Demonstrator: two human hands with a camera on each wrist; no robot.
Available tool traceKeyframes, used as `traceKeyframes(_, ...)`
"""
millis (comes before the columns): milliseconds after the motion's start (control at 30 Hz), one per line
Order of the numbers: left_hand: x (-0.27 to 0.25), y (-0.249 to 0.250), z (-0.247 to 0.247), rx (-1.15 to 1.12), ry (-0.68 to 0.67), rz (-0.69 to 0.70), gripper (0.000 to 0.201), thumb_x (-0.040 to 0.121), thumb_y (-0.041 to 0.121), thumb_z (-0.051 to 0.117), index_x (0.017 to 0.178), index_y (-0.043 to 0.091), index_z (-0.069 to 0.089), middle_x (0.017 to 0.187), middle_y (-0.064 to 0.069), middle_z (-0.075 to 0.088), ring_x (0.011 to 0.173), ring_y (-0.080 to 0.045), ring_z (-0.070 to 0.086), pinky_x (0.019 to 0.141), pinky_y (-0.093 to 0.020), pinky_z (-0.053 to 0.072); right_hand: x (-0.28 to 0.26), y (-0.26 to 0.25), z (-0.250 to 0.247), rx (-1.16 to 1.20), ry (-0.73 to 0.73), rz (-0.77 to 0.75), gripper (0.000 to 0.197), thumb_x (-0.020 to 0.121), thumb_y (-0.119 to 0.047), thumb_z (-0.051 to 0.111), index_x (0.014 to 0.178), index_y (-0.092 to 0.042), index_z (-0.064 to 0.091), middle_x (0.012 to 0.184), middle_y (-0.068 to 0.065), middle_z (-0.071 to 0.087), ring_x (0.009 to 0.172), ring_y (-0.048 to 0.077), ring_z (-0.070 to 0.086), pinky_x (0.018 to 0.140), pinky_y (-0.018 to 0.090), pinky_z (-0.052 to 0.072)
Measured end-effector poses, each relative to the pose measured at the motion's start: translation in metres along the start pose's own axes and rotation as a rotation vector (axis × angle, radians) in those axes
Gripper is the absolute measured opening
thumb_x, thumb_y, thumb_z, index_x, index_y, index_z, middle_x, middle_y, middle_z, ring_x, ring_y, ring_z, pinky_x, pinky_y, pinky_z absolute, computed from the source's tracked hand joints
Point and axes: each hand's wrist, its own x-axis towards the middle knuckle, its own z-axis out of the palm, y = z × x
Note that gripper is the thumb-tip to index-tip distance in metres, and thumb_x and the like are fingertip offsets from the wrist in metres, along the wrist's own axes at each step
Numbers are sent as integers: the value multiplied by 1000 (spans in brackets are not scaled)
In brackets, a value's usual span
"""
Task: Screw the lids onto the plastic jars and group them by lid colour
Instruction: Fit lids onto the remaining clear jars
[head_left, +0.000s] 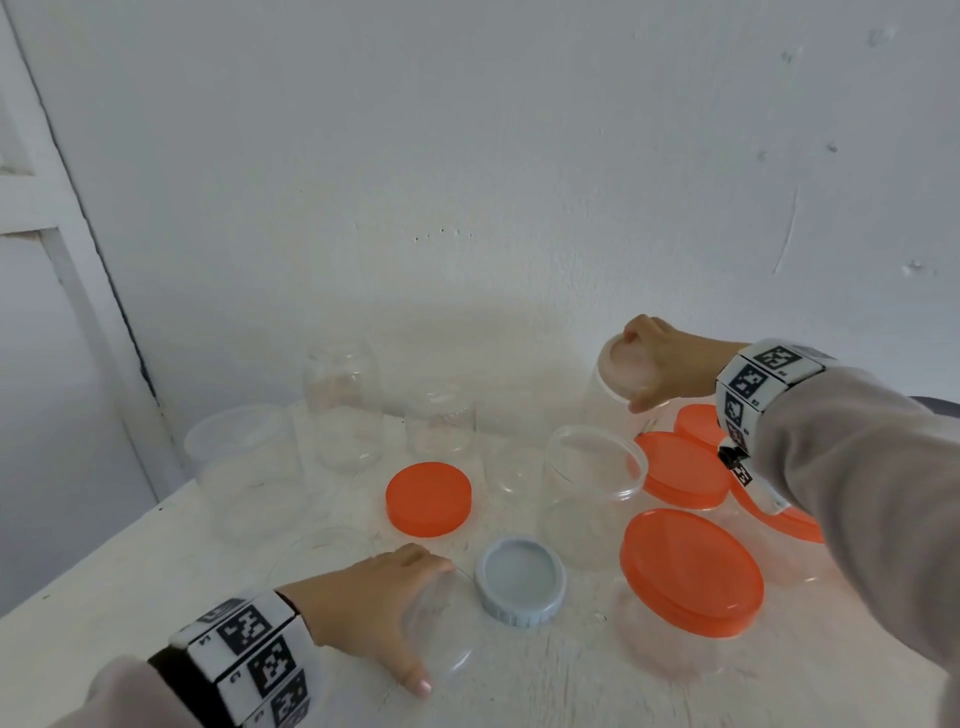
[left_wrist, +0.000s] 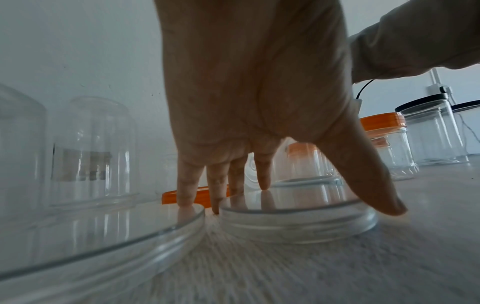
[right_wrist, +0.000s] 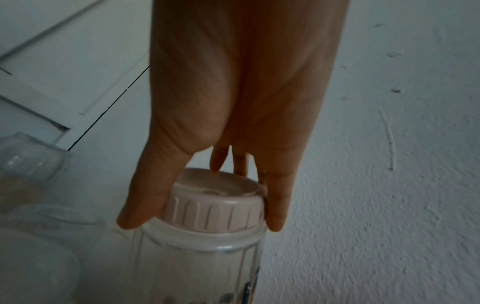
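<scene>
Table (head_left: 519, 691): white, finely grained surface set against a rough plastered wall (head_left: 519, 156).
Open jars: clear, smooth plastic cylinders with no lids, standing at the table's far left and middle; one wide-mouthed jar (head_left: 592, 493) stands at centre.
Orange lids: round, glossy discs; the largest orange lid (head_left: 691, 571) sits on a clear jar at near right, a loose orange lid (head_left: 428, 499) lies flat at centre.
Right hand (head_left: 660, 364): thumb and fingers curl around a pale pink lid (right_wrist: 215, 205), ribbed on its rim, on top of a tall clear jar (right_wrist: 202, 267) at the far right.
Blue lid (head_left: 521, 581): ribbed, lying upside down, near front centre.
Left hand (head_left: 374, 603): spread over a flat clear lid (left_wrist: 298, 222), straight fingertips (left_wrist: 265, 181) touching its top, not gripping.
</scene>
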Motion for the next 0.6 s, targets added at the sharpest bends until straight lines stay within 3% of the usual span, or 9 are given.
traceKeyframes(167, -2, -1, 0, -9, 13, 15, 105, 70, 55, 77, 150, 29, 14, 149, 12, 21, 135, -9, 26, 114, -32, 26, 8, -8, 1, -102, -89, 17, 87, 75, -33, 80, 142, -19, 25, 140, 2, 30, 113, 28, 51, 95, 45, 48)
traceKeyframes(400, -3, -5, -2, -71, 30, 33, 103, 70, 57, 76, 149, 31, 16, 148, 17, 21, 132, -2, 26, 111, -25, 26, 14, -13, 2, -152, -140, 51, 84, 80, -34, 75, 145, -20, 24, 147, 2, 28, 117, 27, 49, 97, 43, 46)
traceKeyframes(600, -5, -9, -11, -143, 75, 80, 104, 70, 59, 75, 151, 34, 15, 151, 22, 15, 136, 2, 20, 112, -21, 22, 13, -20, -2, -225, -159, 88, 71, 93, -30, 59, 151, -18, 20, 151, 5, 28, 129, 26, 43, 105, 39, 39)
